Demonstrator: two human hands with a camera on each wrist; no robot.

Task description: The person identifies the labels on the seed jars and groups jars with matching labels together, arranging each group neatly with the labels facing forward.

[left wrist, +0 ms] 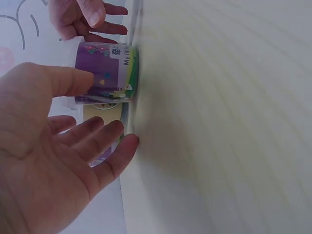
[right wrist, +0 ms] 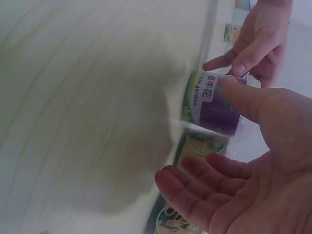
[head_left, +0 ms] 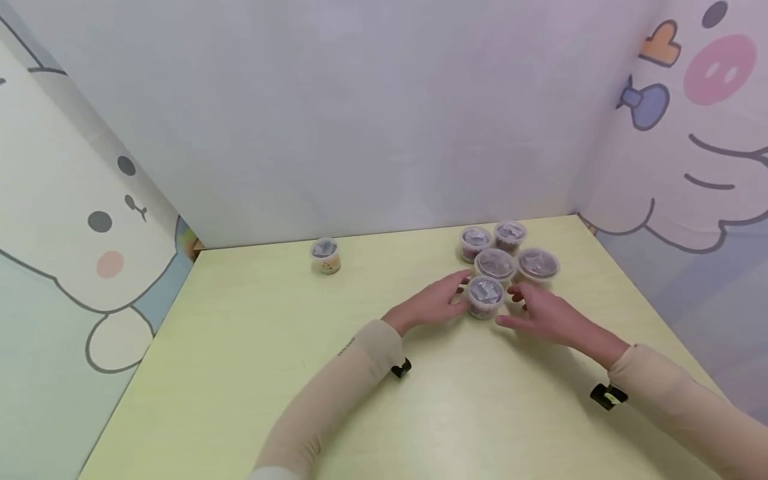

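Note:
A small clear-lidded tub (head_left: 485,297) with a purple "little garden" label stands upright on the table, at the front of a cluster. My left hand (head_left: 435,300) is at its left side, fingers spread and loosely bent. On the other side is my right hand (head_left: 546,317), its thumb and fingers apart. In the left wrist view the left thumb overlaps the tub's purple label (left wrist: 100,66); the right thumb does likewise over the label (right wrist: 214,105) in the right wrist view. Whether either thumb touches it, I cannot tell. Neither hand grips it.
Behind the front tub stand several more lidded tubs, among them a wider one (head_left: 495,264), another wide one (head_left: 538,265) and small ones (head_left: 475,243) (head_left: 510,235). A single tub (head_left: 326,256) stands apart near the back left. Walls bound the yellow table (head_left: 240,347) behind and at the sides.

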